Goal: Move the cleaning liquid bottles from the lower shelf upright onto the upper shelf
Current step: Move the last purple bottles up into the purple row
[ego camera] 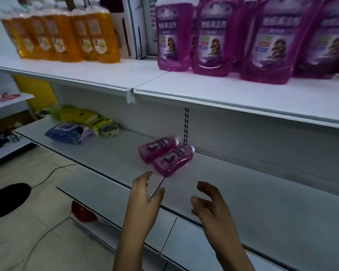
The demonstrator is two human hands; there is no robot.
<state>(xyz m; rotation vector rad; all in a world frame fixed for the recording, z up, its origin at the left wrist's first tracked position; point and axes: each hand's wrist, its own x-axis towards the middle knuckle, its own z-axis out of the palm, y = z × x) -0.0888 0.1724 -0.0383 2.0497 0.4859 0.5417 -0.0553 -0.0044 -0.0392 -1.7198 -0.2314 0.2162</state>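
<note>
Two purple cleaning liquid bottles lie on their sides on the lower shelf (243, 184), side by side with white caps pointing right: the far bottle (157, 148) and the near bottle (172, 160). Several more purple bottles (213, 36) stand upright on the upper shelf (204, 90) at the right. My left hand (145, 196) hovers just below and left of the near bottle, fingers apart, holding nothing. My right hand (207, 204) is to the right of it, also spread and empty, short of the bottles.
Several orange bottles (67, 34) stand at the upper shelf's left. Green and blue soft packs (80, 124) lie at the lower shelf's left end. A white box (133, 26) stands behind the upper shelf. A red object (82, 211) sits on the bottom shelf.
</note>
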